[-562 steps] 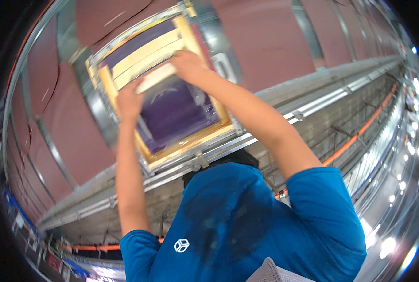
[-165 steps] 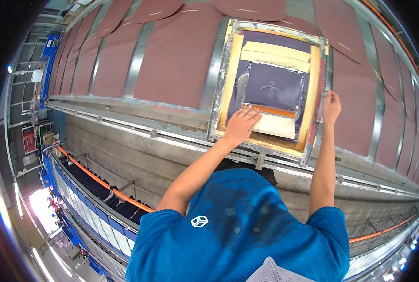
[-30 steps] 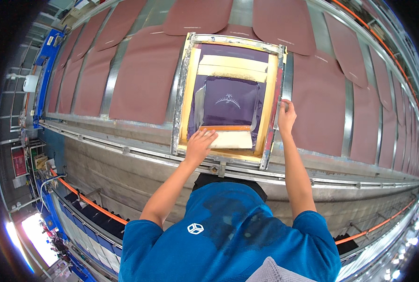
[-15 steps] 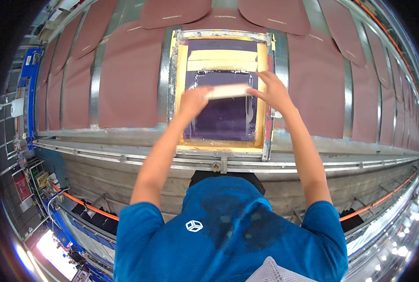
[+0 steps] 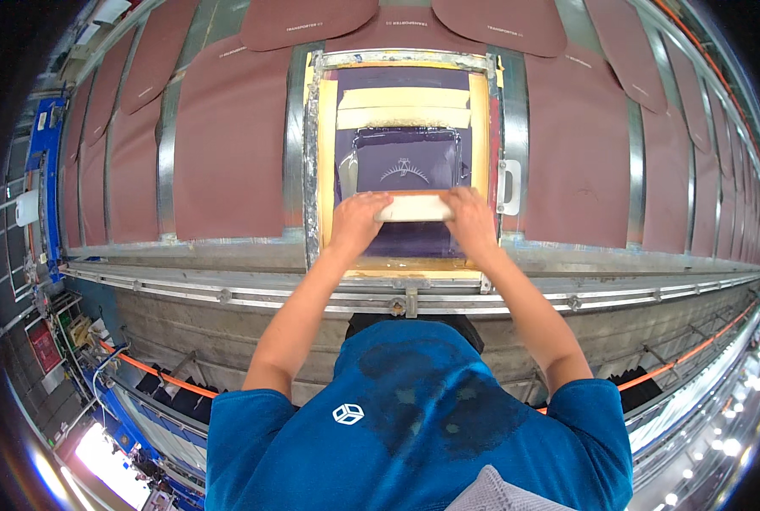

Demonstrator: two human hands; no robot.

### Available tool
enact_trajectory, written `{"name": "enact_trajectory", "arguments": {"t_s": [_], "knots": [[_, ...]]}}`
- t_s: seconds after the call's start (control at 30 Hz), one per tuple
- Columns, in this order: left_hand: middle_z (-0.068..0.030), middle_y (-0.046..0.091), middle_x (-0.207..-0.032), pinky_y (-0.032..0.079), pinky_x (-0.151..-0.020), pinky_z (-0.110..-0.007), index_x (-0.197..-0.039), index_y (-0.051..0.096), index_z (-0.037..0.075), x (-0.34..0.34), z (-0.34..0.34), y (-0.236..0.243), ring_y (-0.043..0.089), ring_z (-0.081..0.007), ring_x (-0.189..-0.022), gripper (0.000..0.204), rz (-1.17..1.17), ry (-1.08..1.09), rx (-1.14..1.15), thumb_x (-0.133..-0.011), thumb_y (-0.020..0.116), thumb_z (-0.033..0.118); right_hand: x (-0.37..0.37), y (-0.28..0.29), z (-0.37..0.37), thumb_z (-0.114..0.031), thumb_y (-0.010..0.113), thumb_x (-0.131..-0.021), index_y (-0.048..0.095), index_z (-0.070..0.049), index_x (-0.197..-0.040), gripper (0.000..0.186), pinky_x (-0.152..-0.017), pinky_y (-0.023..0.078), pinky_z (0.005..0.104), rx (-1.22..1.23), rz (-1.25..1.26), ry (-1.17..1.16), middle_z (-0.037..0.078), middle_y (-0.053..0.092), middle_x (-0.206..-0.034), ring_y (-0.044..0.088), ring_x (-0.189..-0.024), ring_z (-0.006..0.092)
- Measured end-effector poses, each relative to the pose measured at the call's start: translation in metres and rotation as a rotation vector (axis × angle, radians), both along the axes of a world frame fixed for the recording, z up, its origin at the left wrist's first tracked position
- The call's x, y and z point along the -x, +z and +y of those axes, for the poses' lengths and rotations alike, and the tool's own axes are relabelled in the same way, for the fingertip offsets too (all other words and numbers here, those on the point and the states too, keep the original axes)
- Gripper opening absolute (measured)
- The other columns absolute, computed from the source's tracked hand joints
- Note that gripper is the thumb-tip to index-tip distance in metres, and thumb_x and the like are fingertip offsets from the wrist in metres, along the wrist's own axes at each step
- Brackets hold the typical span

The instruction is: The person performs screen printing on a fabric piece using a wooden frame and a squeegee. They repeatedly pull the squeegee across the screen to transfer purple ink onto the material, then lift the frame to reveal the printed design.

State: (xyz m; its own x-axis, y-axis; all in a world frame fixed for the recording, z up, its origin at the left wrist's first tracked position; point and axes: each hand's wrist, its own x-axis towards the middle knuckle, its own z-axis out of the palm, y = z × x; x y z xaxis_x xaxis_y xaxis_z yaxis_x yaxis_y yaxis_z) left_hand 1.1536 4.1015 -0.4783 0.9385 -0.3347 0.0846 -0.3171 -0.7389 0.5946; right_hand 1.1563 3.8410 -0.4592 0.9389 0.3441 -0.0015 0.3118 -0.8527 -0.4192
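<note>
Both ends of a pale squeegee (image 5: 416, 207) are gripped, one by my left hand (image 5: 359, 223), the other by my right hand (image 5: 474, 223). It lies crosswise on the dark purple mesh of a screen printing frame (image 5: 314, 170). Beyond the squeegee, a light crest-like design (image 5: 405, 170) shows in the mesh, with glossy ink (image 5: 410, 133) along its far and side borders. Yellow tape (image 5: 404, 99) covers the mesh at the far end and lines the frame's inner sides. The squeegee's lower edge is hidden from me.
Maroon fabric panels (image 5: 231, 149) lie in rows on the long printing table, on both sides of the frame. A metal rail (image 5: 329, 300) runs along the table's near edge. A white handle (image 5: 509, 187) sits at the frame's right side, and a blue machine post (image 5: 46, 162) stands far left.
The squeegee has come toward me across the mesh and straightened from a slight tilt. My right hand has closed on its end. The light design now shows behind it.
</note>
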Motion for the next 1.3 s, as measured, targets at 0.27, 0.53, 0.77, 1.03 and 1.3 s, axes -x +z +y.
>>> {"name": "enact_trajectory", "arguments": {"t_s": [0.27, 0.53, 0.77, 1.03, 1.3], "knots": [[-0.0143, 0.073, -0.104, 0.055, -0.084, -0.044, -0.114, 0.075, 0.019, -0.118, -0.01, 0.018, 0.069, -0.0342, -0.093, 0.038, 0.051, 0.1, -0.117, -0.078, 0.066, 0.007, -0.107, -0.007, 0.006, 0.0, 0.072, -0.07, 0.072, -0.008, -0.107, 0.038, -0.092, 0.052, 0.04, -0.062, -0.245, -0.114, 0.008, 0.068, -0.109, 0.063, -0.103, 0.0296], [-0.0077, 0.072, -0.115, 0.055, -0.09, -0.042, -0.11, 0.076, 0.018, 0.001, 0.003, 0.001, 0.068, -0.0316, -0.104, 0.043, -0.04, 0.028, -0.034, -0.072, 0.069, -0.002, 0.004, 0.005, 0.008, 0.002, 0.073, -0.065, 0.072, -0.011, -0.108, 0.044, -0.095, 0.05, 0.0412, -0.026, -0.067, -0.059, 0.008, 0.067, -0.113, 0.062, -0.109, 0.0285], [-0.01, 0.074, -0.106, 0.056, -0.085, -0.044, -0.114, 0.075, 0.024, -0.123, -0.016, 0.048, 0.069, -0.0333, -0.096, 0.041, 0.162, 0.096, -0.161, -0.076, 0.069, 0.012, -0.125, 0.014, -0.005, -0.005, 0.073, -0.068, 0.074, -0.009, -0.104, 0.036, -0.09, 0.052, 0.04, -0.04, -0.195, -0.076, 0.01, 0.07, -0.103, 0.063, -0.102, 0.0297], [-0.0092, 0.072, -0.11, 0.052, -0.092, -0.042, -0.102, 0.074, 0.013, -0.007, -0.042, -0.012, 0.066, -0.0294, -0.106, 0.033, 0.049, 0.07, -0.089, -0.072, 0.066, 0.002, -0.002, -0.029, -0.026, 0.004, 0.067, -0.07, 0.069, -0.009, -0.101, 0.033, -0.087, 0.05, 0.0407, -0.126, -0.124, -0.079, 0.007, 0.065, -0.105, 0.06, -0.103, 0.0299], [-0.0061, 0.071, -0.114, 0.047, -0.099, -0.041, -0.104, 0.071, 0.011, -0.015, -0.248, -0.285, 0.062, -0.0273, -0.114, 0.041, 0.15, 0.034, -0.044, -0.064, 0.073, 0.0, -0.081, -0.351, -0.332, -0.025, 0.075, -0.086, 0.065, -0.007, -0.118, 0.038, -0.09, 0.047, 0.0431, -0.305, -0.051, -0.542, 0.017, 0.06, -0.109, 0.059, -0.103, 0.0324]]}}
